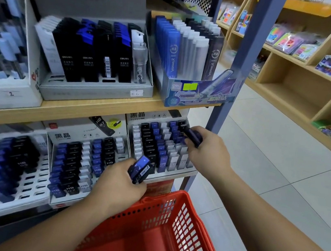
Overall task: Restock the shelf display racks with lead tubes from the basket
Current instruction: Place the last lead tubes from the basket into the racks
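Observation:
My left hand [119,184] grips a small bunch of blue lead tubes [140,168] in front of the lower shelf. My right hand [205,150] holds one dark blue lead tube [193,136] over the right end of the white display rack [161,146] on the lower shelf, where rows of black, blue and white tubes stand. A second, similar rack [83,160] sits to its left. The red plastic basket [189,224] is below my arms; the part of its inside that shows holds no tubes.
The upper wooden shelf [99,107] carries a grey tray of black and blue lead boxes [98,52] and a blue box of tall tubes [192,52]. A grey-blue metal upright [236,71] ends the shelf on the right. Tiled aisle floor and wooden shelves lie to the right.

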Demonstrator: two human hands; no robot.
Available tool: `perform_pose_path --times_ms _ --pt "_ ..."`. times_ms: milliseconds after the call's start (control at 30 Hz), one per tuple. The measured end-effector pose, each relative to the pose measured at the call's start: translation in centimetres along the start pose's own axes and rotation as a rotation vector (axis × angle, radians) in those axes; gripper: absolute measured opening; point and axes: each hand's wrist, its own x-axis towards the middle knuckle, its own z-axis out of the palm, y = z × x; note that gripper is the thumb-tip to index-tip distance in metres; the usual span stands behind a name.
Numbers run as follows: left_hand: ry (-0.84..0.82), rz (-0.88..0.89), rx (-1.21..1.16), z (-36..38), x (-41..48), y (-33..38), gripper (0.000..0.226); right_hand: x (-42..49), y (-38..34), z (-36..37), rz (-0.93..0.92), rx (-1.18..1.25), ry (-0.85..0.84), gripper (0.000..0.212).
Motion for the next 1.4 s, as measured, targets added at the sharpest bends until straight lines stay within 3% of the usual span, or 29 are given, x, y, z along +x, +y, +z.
perform_pose_path --times_ms 233,433,500,700,967,1400 --pt "-0.016 -0.026 -0.213 -0.2 -0.1 1.1 0.017 -0.3 0.3 -0.9 -0.099 -0.177 -0.045 0.031" --pt "-0.067 -0.081 -0.472 -0.3 -0.4 3.2 0.016 0.2 -1.6 0.3 0.008 0.005 -0.042 0.028" --pt "-0.062 -0.08 -0.507 -0.3 -0.5 3.7 0.015 0.4 -1.9 0.2 -0.005 -0.066 -0.037 0.032" --pt "-0.056 -0.092 -0.522 -0.8 -0.6 3.7 0.016 0.5 -2.8 -1.1 -0.143 -0.381 -0.089 0.043" --pt "-0.068 -0.069 -0.503 -1.8 -0.9 4.2 0.016 0.4 -2.5 -0.4 -0.098 -0.236 -0.013 0.038" --pt "-0.061 -0.08 -0.519 -2.2 -1.0 4.1 0.015 0.2 -2.7 -0.9 -0.116 -0.336 -0.062 0.045"
